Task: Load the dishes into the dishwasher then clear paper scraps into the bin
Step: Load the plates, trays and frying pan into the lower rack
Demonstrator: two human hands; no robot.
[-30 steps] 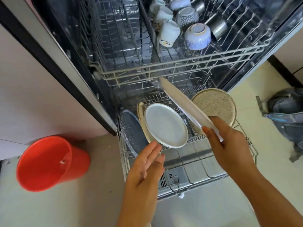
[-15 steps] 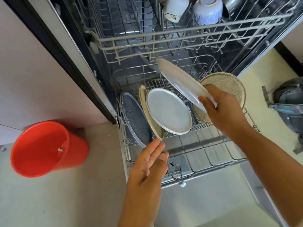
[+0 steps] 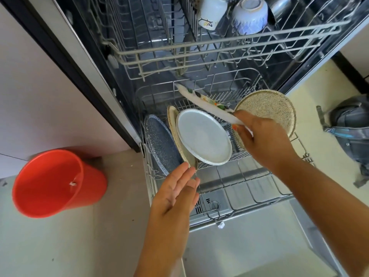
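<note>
Head view: a white patterned plate (image 3: 207,105) is pinched at its near edge by the right hand (image 3: 263,140), tilted edge-on over the lower rack (image 3: 259,198) between a grey plate (image 3: 203,136) and a speckled beige plate (image 3: 267,110). The left hand (image 3: 175,198) is held flat, fingers straight, nothing gripped, near the rack's front. A red bin (image 3: 54,184) is seen on the floor, left.

No readable text, brand, number or sign shows anywhere. The white mug (image 3: 212,13) in the upper rack (image 3: 219,47) carries a small dark drawn motif, not lettering. The dishwasher's inner door panel (image 3: 214,204) bears a few tiny dark marks beside a round cap, too small to read.
</note>
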